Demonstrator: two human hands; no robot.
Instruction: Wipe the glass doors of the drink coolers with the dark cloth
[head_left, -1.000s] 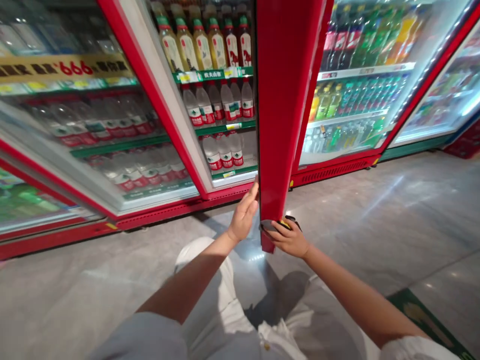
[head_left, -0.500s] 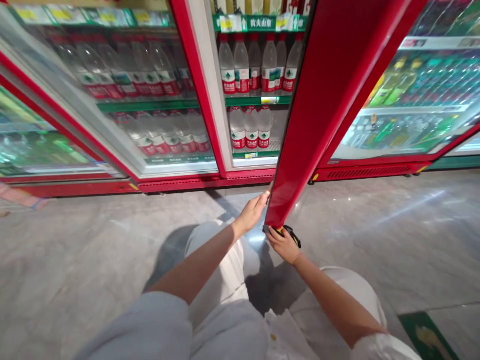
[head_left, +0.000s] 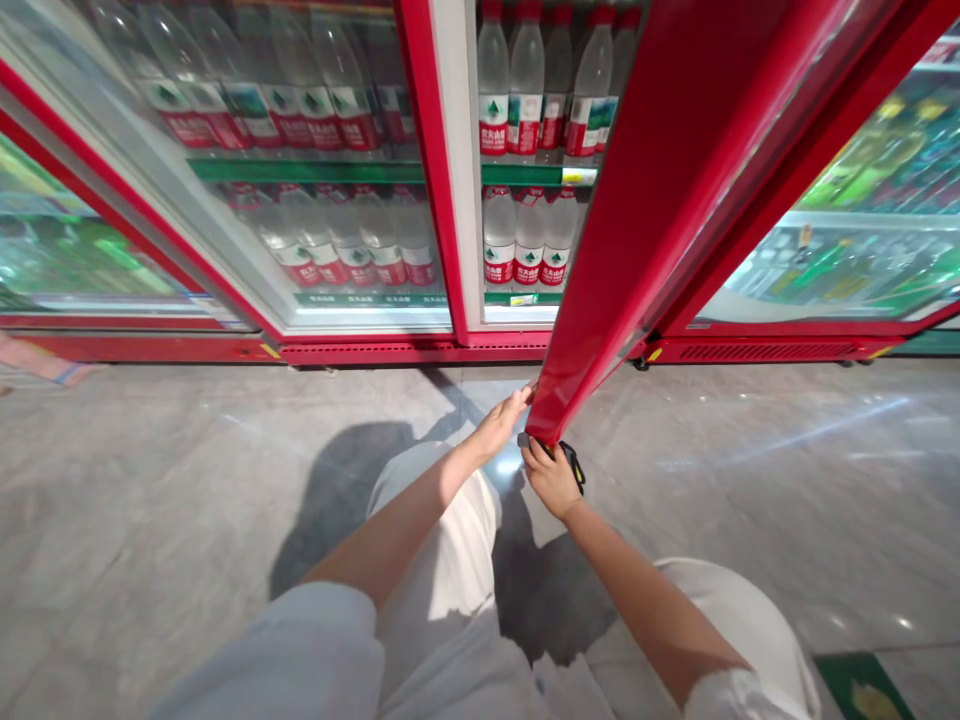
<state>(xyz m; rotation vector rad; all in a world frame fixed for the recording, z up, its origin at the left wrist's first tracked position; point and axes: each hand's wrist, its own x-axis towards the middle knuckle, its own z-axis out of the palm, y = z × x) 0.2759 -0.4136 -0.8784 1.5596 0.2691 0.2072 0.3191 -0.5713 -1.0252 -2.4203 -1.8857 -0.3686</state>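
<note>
A red fridge door stands swung out toward me, its bottom end between my hands. My left hand reaches to the door's left side with fingers stretched out, their tips touching near its lower end and partly hidden. My right hand is closed around a black-and-yellow tape measure, pressed against the door's bottom end. Most of the tape measure's body is behind my fingers. Whether any tape is drawn out, I cannot tell.
Behind the door, water bottles with red labels fill the shelves of a red-framed fridge. More drinks fridges stand left and right. At the far left, part of a person's limb shows. Grey tiled floor lies below.
My view has shifted, so the fridge shelves sit higher and the door looks more slanted. Both hands stay at the door's lower end, the right one slightly farther left in view.
</note>
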